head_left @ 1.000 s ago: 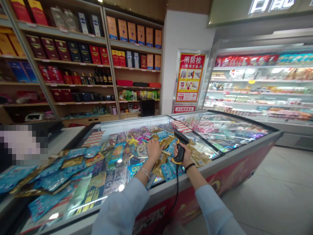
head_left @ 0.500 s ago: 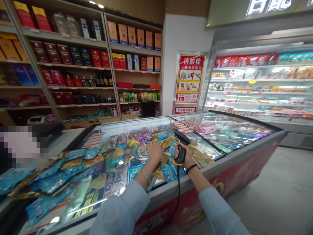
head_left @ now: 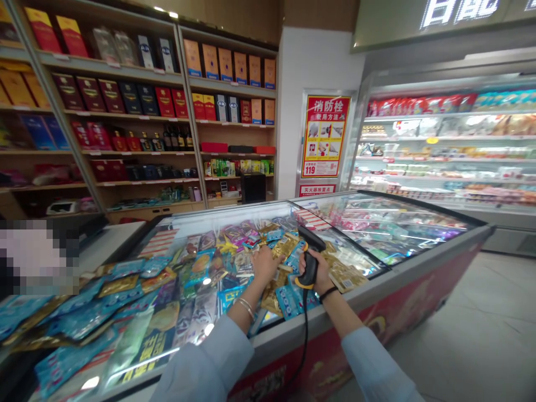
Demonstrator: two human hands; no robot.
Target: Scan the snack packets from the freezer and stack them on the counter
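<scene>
In the head view, my right hand (head_left: 321, 272) is wrapped round the grip of a black and yellow barcode scanner (head_left: 310, 267), whose cord hangs over the freezer's front. My left hand (head_left: 264, 263) reaches over the snack packets just left of the scanner, with its thumb apart from the fingers. Its fingertips are partly hidden, and no packet shows lifted in it. Close by lie a gold packet (head_left: 288, 244) and a blue packet (head_left: 287, 302). More gold packets (head_left: 344, 272) lie to the right of the scanner.
A chest freezer (head_left: 422, 272) with a glass top stands before me. Several blue packets (head_left: 86, 318) are heaped at its left, near a blurred-out patch. Shelves of boxed goods (head_left: 138, 97) line the back wall; a lit refrigerated display (head_left: 444, 156) stands at the right.
My left hand has dipped slightly and its fingers have shifted over the packets. My right hand and the barcode scanner stay almost where they were. The view has tilted very slightly.
</scene>
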